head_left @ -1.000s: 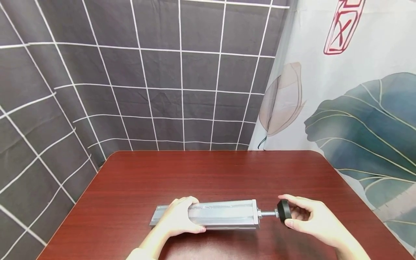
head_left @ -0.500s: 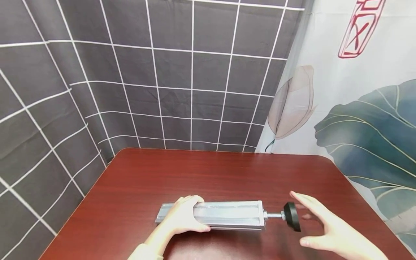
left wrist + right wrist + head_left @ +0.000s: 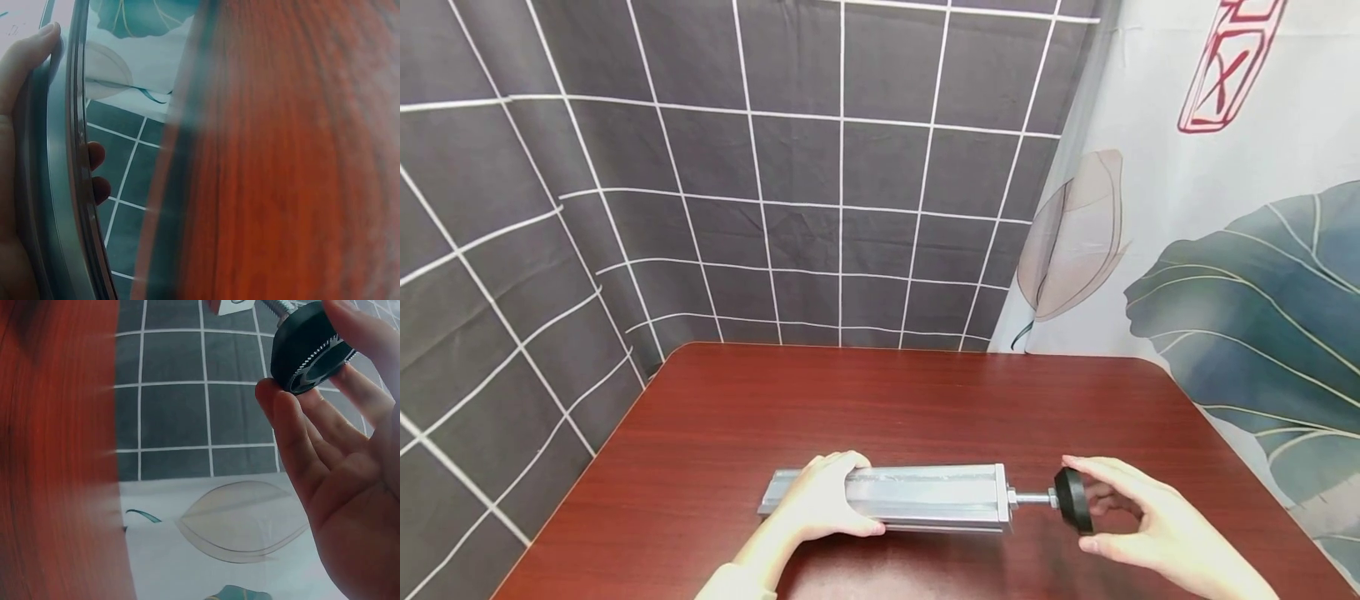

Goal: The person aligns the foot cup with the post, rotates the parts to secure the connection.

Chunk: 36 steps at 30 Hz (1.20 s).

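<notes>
A silver aluminium profile [image 3: 928, 496] lies crosswise in the head view, held over the table. My left hand [image 3: 823, 507] grips it near its left end, thumb on the near side; two fingertips [image 3: 100, 189] show past its far edge in the left wrist view. From the profile's right end plate a threaded rod [image 3: 1032, 497] with nuts sticks out, bearing a black levelling foot [image 3: 1072, 500]. My right hand [image 3: 1157, 521] pinches the foot's rim between thumb and fingers. Its ribbed, hollow underside faces the palm in the right wrist view.
A red-brown wooden table [image 3: 880, 400] spans the space below the hands. Behind it hangs a grey curtain [image 3: 790, 167] with white grid lines, and a white cloth [image 3: 1090, 108] with leaf prints hangs at the right.
The right hand came off the levelling foot, spread its fingers to the right, then closed back on the rim. The left hand keeps its grip; the head view shifted slightly.
</notes>
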Tool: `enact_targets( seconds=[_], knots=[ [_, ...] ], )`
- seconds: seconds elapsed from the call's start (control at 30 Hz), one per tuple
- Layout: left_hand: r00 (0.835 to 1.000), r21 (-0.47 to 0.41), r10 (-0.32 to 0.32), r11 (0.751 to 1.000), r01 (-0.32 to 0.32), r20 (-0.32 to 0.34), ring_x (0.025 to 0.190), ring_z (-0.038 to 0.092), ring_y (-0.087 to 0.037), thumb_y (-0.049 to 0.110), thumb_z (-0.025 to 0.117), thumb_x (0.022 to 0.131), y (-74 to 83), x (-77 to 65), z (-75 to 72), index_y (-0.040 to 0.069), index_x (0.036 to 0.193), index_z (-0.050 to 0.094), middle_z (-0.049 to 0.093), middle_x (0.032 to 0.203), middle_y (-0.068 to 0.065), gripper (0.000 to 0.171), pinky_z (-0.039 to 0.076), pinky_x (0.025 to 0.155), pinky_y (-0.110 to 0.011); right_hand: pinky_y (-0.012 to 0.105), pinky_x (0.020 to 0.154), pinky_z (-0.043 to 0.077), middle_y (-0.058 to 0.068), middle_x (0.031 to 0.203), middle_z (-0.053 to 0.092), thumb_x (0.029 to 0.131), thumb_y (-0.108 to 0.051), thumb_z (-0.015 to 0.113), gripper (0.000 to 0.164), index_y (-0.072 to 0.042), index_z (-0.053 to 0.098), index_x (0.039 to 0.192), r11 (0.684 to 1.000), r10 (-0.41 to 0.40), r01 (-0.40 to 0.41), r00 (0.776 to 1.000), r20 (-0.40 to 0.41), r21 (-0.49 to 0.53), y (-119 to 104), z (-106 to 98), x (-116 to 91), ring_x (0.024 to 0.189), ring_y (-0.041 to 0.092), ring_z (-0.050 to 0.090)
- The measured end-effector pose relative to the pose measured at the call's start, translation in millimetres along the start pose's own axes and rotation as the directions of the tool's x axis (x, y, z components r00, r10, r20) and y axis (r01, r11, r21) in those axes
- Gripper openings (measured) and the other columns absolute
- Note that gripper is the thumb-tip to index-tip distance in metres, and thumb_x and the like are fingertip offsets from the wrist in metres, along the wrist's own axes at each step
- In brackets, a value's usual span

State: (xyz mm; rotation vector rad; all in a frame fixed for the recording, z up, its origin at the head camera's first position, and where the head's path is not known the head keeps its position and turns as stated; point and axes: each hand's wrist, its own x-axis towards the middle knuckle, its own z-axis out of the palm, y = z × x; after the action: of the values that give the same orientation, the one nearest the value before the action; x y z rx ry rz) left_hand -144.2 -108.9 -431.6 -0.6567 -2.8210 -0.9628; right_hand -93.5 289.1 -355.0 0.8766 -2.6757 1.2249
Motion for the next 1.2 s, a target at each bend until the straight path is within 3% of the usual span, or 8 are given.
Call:
enact_targets(
  seconds=[0.3, 0.43, 0.53, 0.67, 0.8, 0.93, 1.03, 1.2],
  knots=[
    [0.999, 0.007, 0.036, 0.999, -0.035, -0.016, 0.087, 0.051, -0.012, 0.057, 0.082, 0.05, 0.7, -1.4, 0.6, 0.026, 0.098, 0.058, 0.056, 0.09, 0.018, 0.062, 0.041, 0.077, -0.033, 0.023, 0.056, 0.049, -0.009, 0.095, 0.06, 0.071, -0.008, 0.08, 0.066, -0.013, 0.052, 0.13, 0.998, 0.045, -0.047, 0.998, -0.047, -0.036, 1.7, 4.4, -1.8, 0.075, 0.007, 0.056],
    [0.999, 0.016, 0.032, 0.999, -0.032, -0.022, 0.087, 0.051, -0.013, 0.056, 0.082, 0.05, 0.3, -2.0, 1.9, 0.026, 0.098, 0.058, 0.056, 0.09, 0.018, 0.062, 0.042, 0.077, -0.032, 0.024, 0.053, 0.045, -0.009, 0.078, 0.058, 0.073, -0.005, 0.077, 0.049, -0.004, 0.059, 0.119, 0.996, 0.093, -0.094, 0.991, -0.096, -0.005, 3.1, 10.4, -0.3, 0.067, 0.008, 0.054],
    [1.0, 0.019, 0.019, 1.0, -0.019, -0.023, 0.088, 0.051, -0.014, 0.057, 0.082, 0.05, -0.8, -1.8, 2.8, 0.026, 0.099, 0.058, 0.057, 0.091, 0.018, 0.063, 0.042, 0.076, -0.032, 0.022, 0.054, 0.046, -0.01, 0.074, 0.06, 0.073, -0.002, 0.076, 0.038, 0.003, 0.062, 0.109, 0.996, 0.084, -0.086, 0.985, -0.148, -0.006, 3.1, 15.6, 1.7, 0.063, 0.007, 0.056],
    [1.0, 0.012, 0.012, 1.0, -0.011, -0.027, 0.089, 0.052, -0.014, 0.057, 0.082, 0.05, -0.3, -1.7, 2.4, 0.026, 0.099, 0.058, 0.057, 0.091, 0.018, 0.063, 0.043, 0.076, -0.033, 0.021, 0.057, 0.047, -0.008, 0.078, 0.063, 0.073, -0.002, 0.075, 0.038, 0.0, 0.062, 0.109, 0.997, 0.07, -0.072, 0.986, -0.153, -0.01, 0.0, 14.4, 2.4, 0.066, 0.007, 0.058],
    [1.0, 0.003, 0.008, 1.0, -0.008, -0.026, 0.089, 0.052, -0.015, 0.056, 0.082, 0.05, 0.8, -2.4, 1.8, 0.026, 0.099, 0.058, 0.057, 0.091, 0.018, 0.063, 0.043, 0.076, -0.033, 0.022, 0.066, 0.048, -0.01, 0.111, 0.059, 0.072, -0.005, 0.077, 0.068, -0.01, 0.049, 0.133, 0.998, 0.047, -0.049, 0.998, -0.05, -0.031, -2.1, 6.4, 0.8, 0.088, 0.004, 0.056],
    [1.0, 0.0, 0.004, 1.0, -0.004, -0.025, 0.089, 0.052, -0.015, 0.055, 0.083, 0.05, 1.0, -1.5, 2.0, 0.025, 0.1, 0.058, 0.057, 0.091, 0.017, 0.064, 0.043, 0.076, -0.033, 0.019, 0.074, 0.048, -0.008, 0.139, 0.038, 0.067, -0.005, 0.082, 0.091, -0.005, 0.033, 0.143, 0.992, -0.118, 0.118, 0.993, 0.01, -0.052, 0.7, 3.9, -0.2, 0.103, 0.004, 0.052],
    [1.0, -0.002, -0.002, 1.0, 0.002, -0.025, 0.089, 0.052, -0.016, 0.055, 0.083, 0.05, 0.8, -0.4, 2.0, 0.024, 0.101, 0.059, 0.057, 0.092, 0.016, 0.064, 0.043, 0.076, -0.033, 0.016, 0.075, 0.047, -0.005, 0.139, 0.037, 0.068, -0.001, 0.081, 0.086, 0.002, 0.034, 0.14, 0.982, -0.188, 0.188, 0.982, 0.005, 0.002, 2.1, 4.7, 0.2, 0.097, 0.006, 0.055],
    [1.0, -0.001, -0.002, 1.0, 0.002, -0.02, 0.089, 0.052, -0.015, 0.056, 0.082, 0.05, -0.3, 0.1, 1.9, 0.024, 0.1, 0.058, 0.057, 0.092, 0.016, 0.064, 0.043, 0.076, -0.033, 0.015, 0.072, 0.048, -0.008, 0.133, 0.045, 0.07, 0.001, 0.079, 0.076, -0.001, 0.042, 0.136, 0.989, -0.147, 0.148, 0.989, -0.032, 0.017, 0.9, 5.4, 1.1, 0.092, 0.005, 0.055]
  ],
)
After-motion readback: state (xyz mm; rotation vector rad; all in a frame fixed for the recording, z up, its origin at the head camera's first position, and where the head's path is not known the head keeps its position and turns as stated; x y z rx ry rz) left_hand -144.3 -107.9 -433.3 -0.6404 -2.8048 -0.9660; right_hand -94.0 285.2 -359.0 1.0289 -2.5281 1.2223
